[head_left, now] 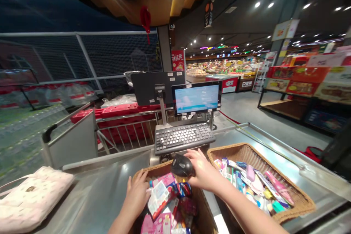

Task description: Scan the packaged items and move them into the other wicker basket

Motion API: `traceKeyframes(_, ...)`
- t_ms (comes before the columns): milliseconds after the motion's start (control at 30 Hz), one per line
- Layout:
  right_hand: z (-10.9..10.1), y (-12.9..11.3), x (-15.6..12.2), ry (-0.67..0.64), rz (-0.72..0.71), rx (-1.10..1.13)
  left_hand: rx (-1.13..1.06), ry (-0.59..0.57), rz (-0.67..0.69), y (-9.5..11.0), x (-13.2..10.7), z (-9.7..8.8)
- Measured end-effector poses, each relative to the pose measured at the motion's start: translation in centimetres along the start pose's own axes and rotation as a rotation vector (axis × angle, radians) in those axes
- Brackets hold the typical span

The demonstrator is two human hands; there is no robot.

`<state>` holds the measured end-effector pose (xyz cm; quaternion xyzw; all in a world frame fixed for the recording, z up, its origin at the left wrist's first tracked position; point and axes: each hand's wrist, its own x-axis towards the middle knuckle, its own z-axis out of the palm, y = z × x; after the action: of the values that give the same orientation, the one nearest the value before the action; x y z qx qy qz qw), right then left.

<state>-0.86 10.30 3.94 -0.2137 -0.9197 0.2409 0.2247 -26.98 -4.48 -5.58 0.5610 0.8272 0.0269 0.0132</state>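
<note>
Two wicker baskets sat on a brushed steel counter (pixel 104 190).

Far left: soft quilted cloth bag (pixel 30 197), pale pink, cut off by the frame edge. Bare steel ran between it and the baskets, giving open room.

Left basket (pixel 153 169): coarse weave, rounded rim, crammed with glossy flat packets in pink and red. Its near side was out of frame.

Left hand (pixel 137 193) lay inside at the left rim, fingers bent onto a white-and-red packet (pixel 158 198). The thumb was hidden, so I could not tell whether it gripped.

Scanner (pixel 181 165): black, rounded, matt plastic, at the far rim of the left basket, just below the grey keyboard (pixel 183 137).

Right hand (pixel 203 172) was closed on the scanner's right side, fingers curled over it. The handle was hidden under the palm.

A narrow steel strip parted the baskets, and the right forearm crossed it.

Right basket (pixel 241 147): wider, shallow, filled with slim pastel packets.

Screen (pixel 196 98) behind was lit pale blue, its text too blurred to read.

Right of the baskets the steel lay bare out to a raised lip, with open aisle floor beyond
</note>
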Motion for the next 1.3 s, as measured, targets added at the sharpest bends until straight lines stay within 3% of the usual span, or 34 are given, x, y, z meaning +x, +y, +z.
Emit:
traceKeyframes(100,-1.0,0.8,-1.0,0.042,0.033,-0.012,-0.056,0.077,0.119,1.7,1.3,-0.6)
traceKeyframes(167,-2.3,1.7,-2.0,0.085,0.063,-0.028,-0.128,0.090,0.217,4.0,2.5,-1.4)
traceKeyframes(267,-5.0,3.4,-3.9,0.161,0.113,-0.059,-0.199,0.074,0.361,9.2,4.5,-2.6)
traceKeyframes(400,-9.0,5.9,-6.5,0.245,0.170,-0.101,-0.251,0.062,0.542,17.7,6.9,-2.7)
traceKeyframes(500,-11.5,7.7,-8.4,0.287,0.204,-0.124,-0.278,0.042,0.664,23.7,8.4,-1.7)
traceKeyframes(633,-13.8,9.9,-10.7,0.327,0.240,-0.138,-0.280,-0.020,0.821,29.9,10.5,0.6)
traceKeyframes(833,-15.1,13.4,-12.8,0.319,0.364,-0.147,-0.159,-0.142,0.779,37.2,11.9,5.1)
traceKeyframes(967,-15.7,15.2,-13.3,0.323,0.370,-0.133,-0.084,-0.196,0.791,40.9,11.4,8.6)
traceKeyframes(1100,-16.3,16.6,-13.4,0.328,0.368,-0.110,-0.032,-0.256,0.792,42.6,11.5,11.1)
traceKeyframes(1200,-16.7,17.4,-13.4,0.338,0.364,-0.089,-0.010,-0.257,0.767,42.9,11.9,11.6)
traceKeyframes(1300,-16.9,18.0,-13.4,0.343,0.358,-0.072,0.000,-0.227,0.730,42.7,12.5,11.0)
